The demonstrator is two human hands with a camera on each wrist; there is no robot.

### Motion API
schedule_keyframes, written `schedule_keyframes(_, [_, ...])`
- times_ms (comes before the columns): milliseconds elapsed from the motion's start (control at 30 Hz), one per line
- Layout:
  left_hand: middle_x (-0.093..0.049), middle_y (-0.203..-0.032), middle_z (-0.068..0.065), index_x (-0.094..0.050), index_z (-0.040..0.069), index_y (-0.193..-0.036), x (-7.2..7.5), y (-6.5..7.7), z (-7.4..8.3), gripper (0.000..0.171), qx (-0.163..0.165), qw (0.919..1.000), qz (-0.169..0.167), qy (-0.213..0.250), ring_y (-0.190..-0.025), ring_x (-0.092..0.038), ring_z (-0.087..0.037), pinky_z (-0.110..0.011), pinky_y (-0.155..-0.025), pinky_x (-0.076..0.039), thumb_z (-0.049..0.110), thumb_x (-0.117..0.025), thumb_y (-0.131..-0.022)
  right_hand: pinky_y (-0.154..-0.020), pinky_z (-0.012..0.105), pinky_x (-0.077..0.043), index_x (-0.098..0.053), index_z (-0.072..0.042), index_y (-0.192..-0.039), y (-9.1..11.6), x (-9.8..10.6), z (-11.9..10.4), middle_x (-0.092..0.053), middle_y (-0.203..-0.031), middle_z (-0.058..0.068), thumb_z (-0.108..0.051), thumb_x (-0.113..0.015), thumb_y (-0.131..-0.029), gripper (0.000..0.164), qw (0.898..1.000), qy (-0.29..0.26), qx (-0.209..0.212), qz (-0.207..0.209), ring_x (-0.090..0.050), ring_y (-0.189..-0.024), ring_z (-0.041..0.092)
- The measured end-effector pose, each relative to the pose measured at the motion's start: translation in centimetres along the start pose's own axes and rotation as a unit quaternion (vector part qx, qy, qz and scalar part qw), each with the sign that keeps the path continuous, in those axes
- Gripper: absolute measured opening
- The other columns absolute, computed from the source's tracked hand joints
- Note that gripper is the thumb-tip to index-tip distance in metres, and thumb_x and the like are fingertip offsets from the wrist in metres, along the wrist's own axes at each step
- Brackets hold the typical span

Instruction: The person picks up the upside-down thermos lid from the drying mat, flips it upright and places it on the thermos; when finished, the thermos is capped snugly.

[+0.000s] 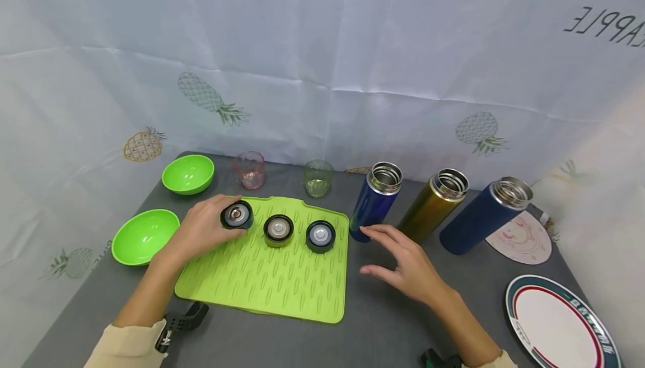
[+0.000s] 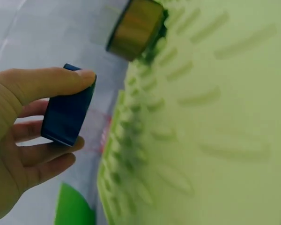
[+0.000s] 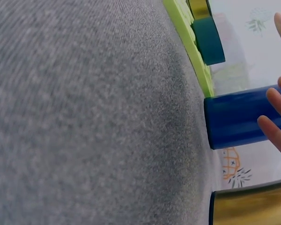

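Note:
In the head view my left hand grips a dark blue bottle lid, underside up, over the far left part of the lime green mat. Thumb and fingers pinch the lid's sides in the left wrist view, where the blue lid is off the mat. A gold-sided lid and another dark lid lie on the mat. My right hand, fingers spread and holding nothing, is beside the lidless blue bottle. Whether its fingertips touch that bottle I cannot tell.
Right of the blue bottle stand a lidless gold bottle and a wider navy bottle. Two green bowls are at the left. A pink glass and a greenish glass stand behind the mat. A plate lies front right.

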State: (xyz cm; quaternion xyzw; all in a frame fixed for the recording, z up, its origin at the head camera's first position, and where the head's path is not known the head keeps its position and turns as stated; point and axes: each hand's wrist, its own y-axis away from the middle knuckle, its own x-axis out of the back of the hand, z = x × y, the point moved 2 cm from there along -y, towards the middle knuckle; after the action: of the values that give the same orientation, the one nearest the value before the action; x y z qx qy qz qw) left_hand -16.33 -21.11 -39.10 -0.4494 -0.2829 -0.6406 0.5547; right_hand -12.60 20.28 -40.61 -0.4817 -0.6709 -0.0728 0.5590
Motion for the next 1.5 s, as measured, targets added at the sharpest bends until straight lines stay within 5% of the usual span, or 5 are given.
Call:
schedule_keyframes(467, [-0.063, -0.140, -0.012, -0.057, 0.011, -0.145, 0.2, -0.3, 6.2, 0.078, -0.086, 0.9940, 0.019, 0.065, -0.126, -0.063, -0.037, -0.060, -0.103, -0.049, 0.027, -0.090, -0.076, -0.090, 0.035, -0.059, -0.059, -0.026, -0.143, -0.9, -0.2, -0.6, -0.065, -0.132, -0.004, -0.035, -0.086, -0.081, 0.068, 0.999, -0.049, -0.005, -0.003, -0.067, -0.115, 0.011])
schedule_keyframes(733, [-0.068, -0.132, -0.004, -0.059, 0.013, -0.141, -0.4, -0.5, 9.1, 0.080, -0.119, 0.9856, 0.024, 0.117, -0.111, -0.070, -0.023, -0.044, -0.087, -0.058, 0.025, -0.094, -0.070, -0.088, 0.038, -0.061, -0.057, -0.021, -0.144, -1.9, -1.0, -1.4, -0.064, -0.137, 0.003, -0.027, -0.083, -0.085, 0.065, 0.994, -0.105, -0.009, -0.008, -0.068, -0.115, 0.017])
schedule_keyframes(1033, [-0.067, -0.130, -0.001, -0.060, 0.014, -0.137, -1.9, -0.9, 11.0, 0.074, -0.147, 0.9745, 0.004, 0.170, -0.106, -0.068, -0.015, -0.033, -0.083, -0.059, 0.021, -0.093, -0.072, -0.090, 0.044, -0.061, -0.056, -0.018, -0.146, -3.1, -2.2, -2.1, -0.062, -0.141, 0.007, -0.019, -0.078, -0.091, 0.059, 0.982, -0.186, -0.027, -0.011, -0.070, -0.116, 0.024])
schedule_keyframes(1200, [-0.064, -0.130, -0.002, -0.061, 0.012, -0.136, -2.8, -1.2, 11.6, 0.072, -0.163, 0.9697, -0.001, 0.182, -0.113, -0.066, -0.018, -0.040, -0.088, -0.059, 0.020, -0.093, -0.073, -0.087, 0.048, -0.062, -0.056, -0.014, -0.145, -3.6, -2.8, -2.5, -0.062, -0.141, 0.009, -0.012, -0.075, -0.093, 0.055, 0.972, -0.234, -0.035, 0.001, -0.072, -0.114, 0.025])
schedule_keyframes(1500, [-0.066, -0.126, 0.000, -0.061, 0.010, -0.136, -4.2, -1.6, 12.4, 0.072, -0.167, 0.9652, -0.001, 0.201, -0.111, -0.067, -0.016, -0.037, -0.088, -0.059, 0.021, -0.094, -0.072, -0.089, 0.037, -0.062, -0.056, -0.008, -0.145, -4.2, -3.5, -3.0, -0.063, -0.137, 0.013, -0.006, -0.069, -0.096, 0.050, 0.955, -0.293, -0.050, 0.005, -0.073, -0.110, 0.026])
